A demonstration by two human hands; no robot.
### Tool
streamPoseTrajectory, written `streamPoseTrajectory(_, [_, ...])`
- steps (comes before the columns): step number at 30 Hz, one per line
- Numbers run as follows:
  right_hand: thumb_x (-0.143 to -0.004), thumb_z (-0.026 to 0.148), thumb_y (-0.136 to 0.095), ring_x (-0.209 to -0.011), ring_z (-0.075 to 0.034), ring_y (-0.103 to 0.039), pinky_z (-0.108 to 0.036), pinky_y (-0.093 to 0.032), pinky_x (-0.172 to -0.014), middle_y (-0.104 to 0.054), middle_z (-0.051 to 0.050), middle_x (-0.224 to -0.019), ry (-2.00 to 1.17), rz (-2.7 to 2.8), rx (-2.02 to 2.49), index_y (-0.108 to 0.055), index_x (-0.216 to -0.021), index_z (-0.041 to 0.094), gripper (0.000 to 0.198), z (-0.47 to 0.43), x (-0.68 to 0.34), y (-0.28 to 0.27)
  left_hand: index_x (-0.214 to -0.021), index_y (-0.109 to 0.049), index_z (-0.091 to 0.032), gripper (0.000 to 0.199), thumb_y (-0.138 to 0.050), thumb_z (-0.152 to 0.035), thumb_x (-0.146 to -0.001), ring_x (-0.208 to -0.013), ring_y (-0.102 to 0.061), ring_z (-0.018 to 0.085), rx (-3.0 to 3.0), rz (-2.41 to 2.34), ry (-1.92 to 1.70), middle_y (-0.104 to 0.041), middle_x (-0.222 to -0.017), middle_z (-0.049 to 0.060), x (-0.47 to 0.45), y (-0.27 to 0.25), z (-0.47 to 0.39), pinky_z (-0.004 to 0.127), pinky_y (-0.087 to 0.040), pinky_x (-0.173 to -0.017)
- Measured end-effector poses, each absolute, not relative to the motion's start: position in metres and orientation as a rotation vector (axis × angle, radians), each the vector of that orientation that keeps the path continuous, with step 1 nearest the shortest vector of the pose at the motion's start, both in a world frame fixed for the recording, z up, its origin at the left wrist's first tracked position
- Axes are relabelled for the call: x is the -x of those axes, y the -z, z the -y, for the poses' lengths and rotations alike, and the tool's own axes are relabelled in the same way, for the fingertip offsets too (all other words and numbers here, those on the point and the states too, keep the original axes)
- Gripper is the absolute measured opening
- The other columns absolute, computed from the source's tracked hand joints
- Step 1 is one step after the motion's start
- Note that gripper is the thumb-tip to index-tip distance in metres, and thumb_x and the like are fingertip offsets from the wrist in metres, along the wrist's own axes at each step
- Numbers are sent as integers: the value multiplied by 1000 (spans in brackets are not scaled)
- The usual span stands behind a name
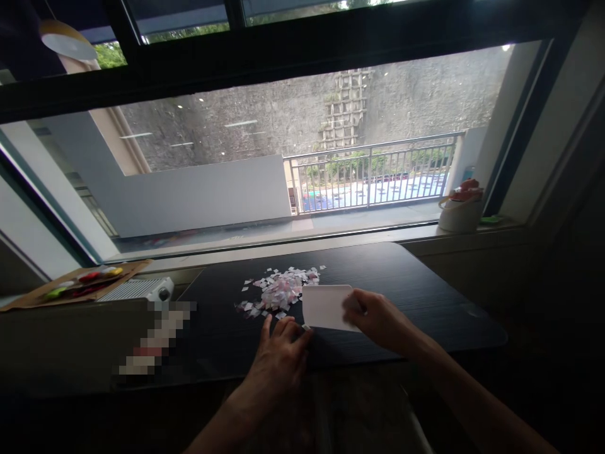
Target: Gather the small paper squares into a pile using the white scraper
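Observation:
A heap of small white and pinkish paper scraps (283, 290) lies on the dark table (387, 271), with several loose bits around its edge. My right hand (371, 315) is closed on the right end of a flat white card (328, 307) with rounded corners. The card's left edge reaches the right side of the heap. My left hand (283, 347) rests at the near side of the heap, fingers apart and pointing forward. One small scrap (307, 327) shows by its thumb tip; whether they touch I cannot tell.
Behind the table runs a window sill (368, 238) below a large window. A white bucket (460, 211) with something reddish on top stands on the sill at right. At left are a white slatted appliance (142, 290) and brown cardboard (61, 291) with colourful items.

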State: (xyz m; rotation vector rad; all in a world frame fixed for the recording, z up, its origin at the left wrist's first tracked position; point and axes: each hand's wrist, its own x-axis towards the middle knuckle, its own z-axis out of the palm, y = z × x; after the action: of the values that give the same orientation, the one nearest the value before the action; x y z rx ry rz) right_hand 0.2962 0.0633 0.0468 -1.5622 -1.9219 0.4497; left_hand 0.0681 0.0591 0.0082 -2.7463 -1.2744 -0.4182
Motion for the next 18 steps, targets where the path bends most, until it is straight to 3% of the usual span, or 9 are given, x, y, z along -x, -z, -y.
streamPoseTrajectory(10, [-71,21,-51,-57,-14,-49,-25,-32,-52,-54,2,-61,-434,1872,1659,-46,-63,21,10,-53,-320,-50,-111,-60,-23,31,-46,-17,-83,-119,-44,28,2679,1253,420,-59,-106,8,-61,-5,-63,64,-21,-104])
streamPoseTrajectory(18, [-73,23,-53,-61,-15,-55,-25,-36,-52,-61,0,-66,-576,1817,1569,-54,-69,20,5,-49,-332,-39,-107,-60,-22,28,-48,-18,-82,-117,-47,28,2709,1272,420,-61,-105,7,-70,-13,-69,64,-21,-104])
